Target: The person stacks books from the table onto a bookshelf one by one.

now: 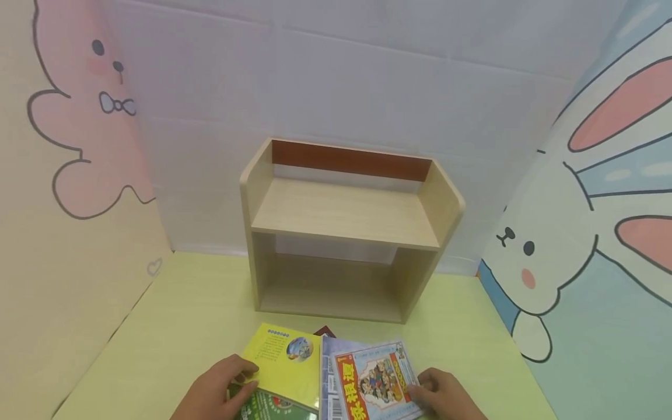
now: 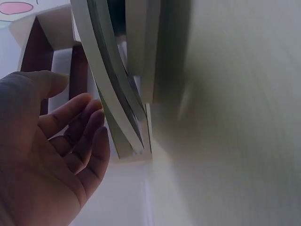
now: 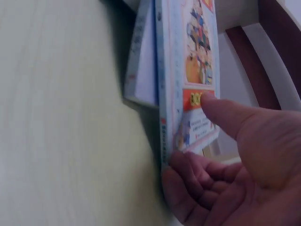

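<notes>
My right hand (image 1: 443, 394) pinches the cartoon-cover book (image 1: 380, 382), prob to steady it; left hand (image 1: 217, 385) loose by the yellow book (image 1: 283, 367).

Books (image 1: 326, 373) on table (image 1: 194, 303), before shelf (image 1: 346, 213)

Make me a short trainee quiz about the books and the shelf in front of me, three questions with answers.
1. Fill in: the bright yellow, flat book partly covers a glossy ___ book.
2. True or false: the person's right hand touches the pale-blue-bordered, rectangular book with cartoon figures.
3. What colour is the flat, rectangular strip across the top back of the pale wooden, open-fronted shelf?
A) green B) reddish-brown C) white

Key: 1. green; 2. true; 3. B
</notes>
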{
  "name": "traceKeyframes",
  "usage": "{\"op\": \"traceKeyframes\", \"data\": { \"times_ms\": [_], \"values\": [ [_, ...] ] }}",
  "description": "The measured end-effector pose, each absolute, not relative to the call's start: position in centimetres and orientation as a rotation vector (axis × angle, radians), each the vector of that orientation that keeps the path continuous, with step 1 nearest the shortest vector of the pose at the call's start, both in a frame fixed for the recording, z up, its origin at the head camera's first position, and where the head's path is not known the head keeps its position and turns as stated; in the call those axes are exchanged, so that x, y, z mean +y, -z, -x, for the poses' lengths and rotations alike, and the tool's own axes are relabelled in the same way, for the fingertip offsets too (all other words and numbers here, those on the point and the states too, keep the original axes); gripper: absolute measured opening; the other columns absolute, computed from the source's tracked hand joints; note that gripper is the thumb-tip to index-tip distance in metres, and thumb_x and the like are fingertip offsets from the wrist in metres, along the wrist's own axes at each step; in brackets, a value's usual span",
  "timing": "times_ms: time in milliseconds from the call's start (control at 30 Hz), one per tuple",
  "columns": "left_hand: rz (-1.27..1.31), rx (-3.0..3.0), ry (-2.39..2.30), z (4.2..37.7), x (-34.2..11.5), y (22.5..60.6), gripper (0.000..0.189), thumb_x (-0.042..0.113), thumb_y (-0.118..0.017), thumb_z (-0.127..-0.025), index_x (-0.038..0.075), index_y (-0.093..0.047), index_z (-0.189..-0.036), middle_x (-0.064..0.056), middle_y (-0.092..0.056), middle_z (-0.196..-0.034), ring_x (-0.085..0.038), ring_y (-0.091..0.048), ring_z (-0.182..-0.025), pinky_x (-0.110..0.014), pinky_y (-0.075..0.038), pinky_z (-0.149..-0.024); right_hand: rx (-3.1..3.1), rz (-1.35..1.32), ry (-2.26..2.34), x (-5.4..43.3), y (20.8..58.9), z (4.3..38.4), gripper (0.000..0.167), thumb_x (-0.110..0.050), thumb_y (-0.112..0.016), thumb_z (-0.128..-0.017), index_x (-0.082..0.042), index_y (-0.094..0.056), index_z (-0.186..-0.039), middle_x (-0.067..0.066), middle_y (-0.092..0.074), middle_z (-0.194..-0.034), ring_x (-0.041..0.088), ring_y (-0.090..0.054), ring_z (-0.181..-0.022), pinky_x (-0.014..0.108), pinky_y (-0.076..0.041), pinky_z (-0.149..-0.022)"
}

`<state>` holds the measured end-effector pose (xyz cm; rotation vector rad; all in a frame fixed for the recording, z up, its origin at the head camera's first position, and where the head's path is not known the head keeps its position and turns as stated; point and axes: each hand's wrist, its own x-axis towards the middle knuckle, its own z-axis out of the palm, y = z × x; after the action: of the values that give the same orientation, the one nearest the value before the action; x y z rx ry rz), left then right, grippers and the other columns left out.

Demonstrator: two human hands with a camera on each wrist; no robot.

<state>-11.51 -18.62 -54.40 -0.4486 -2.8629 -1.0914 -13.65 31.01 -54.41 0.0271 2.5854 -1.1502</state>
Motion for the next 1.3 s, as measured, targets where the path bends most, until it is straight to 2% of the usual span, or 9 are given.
{"op": "traceKeyframes", "data": {
  "times_ms": [233,400,600,733,800,867,1067,1167,1300],
  "values": [
    [0.655,-2.779,1.521,10.1,-16.3,54.7,0.02,0.036,-0.077,-0.106,0.019,-0.073,-0.116,0.018,-0.066,-0.1,0.002,-0.067,-0.083,-0.025,-0.058,-0.07,2.569,-0.175,1.171,29.3,54.8,12.5,0.052,-0.045,-0.093,-0.091,-0.003,-0.062,-0.093,0.002,-0.063,-0.082,0.021,-0.059,-0.077,0.037,-0.049,-0.07],
    [0.635,-2.88,1.876,9.7,-14.6,54.0,0.021,0.03,-0.074,-0.108,0.012,-0.077,-0.116,0.012,-0.071,-0.094,-0.007,-0.067,-0.081,-0.025,-0.056,-0.071,2.47,-0.065,1.34,28.2,53.5,11.6,0.045,-0.038,-0.09,-0.095,-0.003,-0.061,-0.093,0.002,-0.072,-0.085,0.02,-0.067,-0.077,0.033,-0.052,-0.069],
    [0.608,-2.834,2.219,9.8,-13.9,53.7,0.02,0.02,-0.073,-0.108,0.002,-0.076,-0.114,-0.001,-0.075,-0.097,-0.017,-0.072,-0.085,-0.025,-0.058,-0.074,2.18,0.034,1.631,26.8,52.3,10.6,0.037,-0.027,-0.084,-0.101,-0.005,-0.055,-0.092,0.014,-0.08,-0.094,0.025,-0.079,-0.082,0.028,-0.06,-0.069],
    [0.555,-2.701,2.465,10.4,-14.5,57.5,0.023,0.024,-0.073,-0.108,0.002,-0.073,-0.113,-0.007,-0.077,-0.1,-0.024,-0.076,-0.09,-0.028,-0.06,-0.077,2.078,0.038,1.712,26.0,51.9,10.1,0.037,-0.026,-0.084,-0.102,-0.006,-0.054,-0.093,0.019,-0.081,-0.097,0.029,-0.081,-0.087,0.03,-0.064,-0.071],
    [0.498,-2.619,2.609,10.6,-14.9,59.4,0.026,0.025,-0.074,-0.107,0.001,-0.071,-0.117,-0.009,-0.078,-0.104,-0.026,-0.077,-0.095,-0.03,-0.062,-0.081,2.028,0.036,1.74,25.7,51.6,9.9,0.036,-0.024,-0.084,-0.101,-0.006,-0.053,-0.093,0.021,-0.081,-0.099,0.03,-0.081,-0.088,0.031,-0.064,-0.071],
    [0.432,-2.55,2.703,10.4,-15.2,59.9,0.029,0.024,-0.074,-0.107,-0.001,-0.069,-0.119,-0.012,-0.078,-0.105,-0.027,-0.078,-0.096,-0.033,-0.064,-0.083,1.974,0.043,1.765,25.5,51.5,9.8,0.034,-0.022,-0.083,-0.102,-0.006,-0.053,-0.095,0.023,-0.081,-0.102,0.031,-0.081,-0.09,0.031,-0.064,-0.072],
    [0.277,-2.428,2.806,8.9,-15.2,53.8,0.028,0.014,-0.065,-0.109,-0.009,-0.063,-0.123,-0.016,-0.076,-0.105,-0.032,-0.078,-0.101,-0.042,-0.066,-0.086,1.854,0.054,1.79,25.0,50.1,9.7,0.022,-0.019,-0.073,-0.109,-0.007,-0.056,-0.103,0.021,-0.08,-0.11,0.032,-0.081,-0.095,0.033,-0.066,-0.075],
    [0.283,-2.384,2.848,9.0,-15.8,51.6,0.026,0.012,-0.062,-0.11,-0.01,-0.062,-0.124,-0.018,-0.076,-0.11,-0.035,-0.078,-0.105,-0.044,-0.066,-0.089,1.828,0.063,1.775,24.7,48.6,9.9,0.018,-0.02,-0.068,-0.11,-0.005,-0.058,-0.107,0.021,-0.08,-0.112,0.03,-0.081,-0.094,0.033,-0.066,-0.077],
    [0.381,-2.368,2.856,9.9,-16.9,49.4,0.023,0.012,-0.06,-0.111,-0.007,-0.061,-0.124,-0.019,-0.077,-0.113,-0.033,-0.079,-0.099,-0.041,-0.067,-0.085,1.84,0.073,1.742,24.3,46.1,10.4,0.021,-0.022,-0.064,-0.113,-0.001,-0.063,-0.114,0.02,-0.08,-0.116,0.029,-0.08,-0.093,0.035,-0.066,-0.082]
  ]
}}
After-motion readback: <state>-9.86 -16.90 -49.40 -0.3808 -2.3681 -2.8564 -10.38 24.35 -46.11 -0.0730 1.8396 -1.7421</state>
